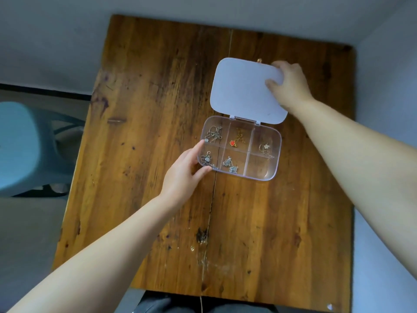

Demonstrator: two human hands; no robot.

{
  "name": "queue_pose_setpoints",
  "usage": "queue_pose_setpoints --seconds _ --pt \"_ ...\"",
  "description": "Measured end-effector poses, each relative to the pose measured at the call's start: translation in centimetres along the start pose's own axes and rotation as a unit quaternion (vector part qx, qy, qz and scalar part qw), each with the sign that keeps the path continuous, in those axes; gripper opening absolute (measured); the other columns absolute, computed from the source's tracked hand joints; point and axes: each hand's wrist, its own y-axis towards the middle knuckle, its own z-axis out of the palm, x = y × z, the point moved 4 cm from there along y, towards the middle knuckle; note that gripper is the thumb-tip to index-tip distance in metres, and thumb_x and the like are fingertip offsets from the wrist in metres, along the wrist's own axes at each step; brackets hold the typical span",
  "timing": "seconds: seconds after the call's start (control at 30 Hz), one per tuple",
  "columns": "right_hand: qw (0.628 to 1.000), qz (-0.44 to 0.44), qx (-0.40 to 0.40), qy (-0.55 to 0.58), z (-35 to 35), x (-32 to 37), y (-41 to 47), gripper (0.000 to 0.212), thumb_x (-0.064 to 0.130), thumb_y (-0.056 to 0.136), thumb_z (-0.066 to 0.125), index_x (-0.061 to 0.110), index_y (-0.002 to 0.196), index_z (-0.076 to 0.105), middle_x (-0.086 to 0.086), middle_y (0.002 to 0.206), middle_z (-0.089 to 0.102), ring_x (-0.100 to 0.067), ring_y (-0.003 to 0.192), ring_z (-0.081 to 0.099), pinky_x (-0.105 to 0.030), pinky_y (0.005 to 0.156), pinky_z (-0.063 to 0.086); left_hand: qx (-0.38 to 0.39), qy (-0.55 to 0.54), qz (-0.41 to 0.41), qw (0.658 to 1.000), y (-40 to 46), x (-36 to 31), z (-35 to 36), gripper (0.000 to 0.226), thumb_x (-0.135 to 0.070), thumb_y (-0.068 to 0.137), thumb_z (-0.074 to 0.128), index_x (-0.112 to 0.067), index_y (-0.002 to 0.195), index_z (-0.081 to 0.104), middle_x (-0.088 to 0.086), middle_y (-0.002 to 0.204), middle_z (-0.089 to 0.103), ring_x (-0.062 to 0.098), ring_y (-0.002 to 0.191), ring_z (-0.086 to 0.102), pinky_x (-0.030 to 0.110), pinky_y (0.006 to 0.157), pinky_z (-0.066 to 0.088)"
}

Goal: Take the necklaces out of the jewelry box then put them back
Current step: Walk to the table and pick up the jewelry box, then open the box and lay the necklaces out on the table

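Observation:
A clear plastic jewelry box (276,154) with six compartments lies on the wooden table (158,109). Its frosted lid (243,91) stands open at the back. My right hand (291,84) grips the lid's far right corner. My left hand (185,170) holds the box's left edge, thumb at the front corner. Necklaces lie in five compartments: a silver chain (213,134) back left, a gold chain with a red heart (235,141) back middle, a pale-charm necklace (265,147) back right, a silver pendant necklace (207,159) front left, and a silver charm necklace (231,164) front middle. The front right compartment is empty.
A small gold item (260,61) peeks out behind the lid on the table. A teal plastic chair (20,145) stands to the left of the table. Grey walls close in behind and to the right.

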Motion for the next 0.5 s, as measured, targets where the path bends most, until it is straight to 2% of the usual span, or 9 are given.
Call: queue_pose_setpoints --seconds 0.03,0.1,0.17,0.2,0.27,0.37,0.5 --pt "1.000 0.006 -0.004 -0.010 0.3 0.0 -0.3 0.049 0.019 0.093 0.051 0.012 0.140 0.039 -0.020 0.145 0.033 -0.035 0.133 0.035 -0.035 0.108 0.029 -0.009 -0.007 0.000 1.000 -0.2 0.1 0.2 0.067 -0.030 0.087 0.064 -0.037 0.143 0.028 -0.006 0.124 0.058 0.006 0.102 0.054 0.024 0.081 0.045" --pt "0.996 -0.026 -0.072 -0.042 0.6 1.0 -2.3 0.047 0.013 0.092 0.050 0.009 0.138 0.042 -0.019 0.147 0.035 -0.035 0.136 0.031 -0.038 0.111 0.027 -0.025 -0.022 -0.005 0.999 -0.4 0.1 0.5 0.065 -0.029 0.088 0.064 -0.035 0.143 0.030 -0.007 0.125 0.058 0.006 0.104 0.054 0.022 0.082 0.041" --pt "0.983 -0.122 -0.135 -0.016 1.3 3.3 -6.0 0.034 0.010 0.091 0.047 0.006 0.124 0.056 -0.015 0.130 0.054 -0.030 0.123 0.048 -0.038 0.102 0.039 -0.036 -0.034 -0.016 0.999 -0.7 0.1 0.7 0.064 -0.028 0.088 0.064 -0.032 0.143 0.032 -0.007 0.124 0.058 0.005 0.105 0.052 0.020 0.083 0.038" --pt "0.979 -0.167 -0.117 0.010 2.2 4.6 -8.0 0.028 0.010 0.091 0.046 0.007 0.115 0.061 -0.013 0.119 0.062 -0.028 0.112 0.056 -0.037 0.093 0.046 -0.039 -0.037 -0.017 0.998 -0.8 0.1 0.7 0.063 -0.027 0.088 0.064 -0.032 0.143 0.032 -0.007 0.123 0.058 0.005 0.104 0.051 0.019 0.082 0.037" --pt "0.978 -0.208 -0.016 0.010 5.2 6.4 -10.8 0.026 0.009 0.092 0.044 0.008 0.108 0.065 -0.011 0.108 0.068 -0.028 0.101 0.062 -0.038 0.083 0.049 -0.042 -0.031 -0.013 0.999 -0.9 -0.1 0.8 0.063 -0.028 0.088 0.063 -0.031 0.143 0.032 -0.006 0.122 0.059 0.004 0.103 0.051 0.019 0.080 0.037" --pt "0.970 -0.170 0.130 -0.111 9.7 6.9 -11.6 0.035 0.008 0.093 0.040 0.011 0.124 0.057 -0.012 0.124 0.061 -0.031 0.112 0.056 -0.043 0.094 0.043 -0.045 -0.027 -0.017 0.998 -0.9 -0.2 1.0 0.067 -0.029 0.089 0.062 -0.033 0.145 0.026 -0.003 0.125 0.059 0.008 0.107 0.052 0.023 0.083 0.042" --pt "0.945 -0.187 0.158 -0.216 11.3 7.1 -10.9 0.036 0.013 0.093 0.040 0.013 0.126 0.052 -0.011 0.128 0.055 -0.029 0.116 0.051 -0.044 0.095 0.036 -0.051 -0.031 -0.030 0.998 -1.0 0.0 1.2 0.071 -0.033 0.089 0.061 -0.034 0.146 0.019 -0.002 0.129 0.058 0.012 0.111 0.055 0.034 0.089 0.051"
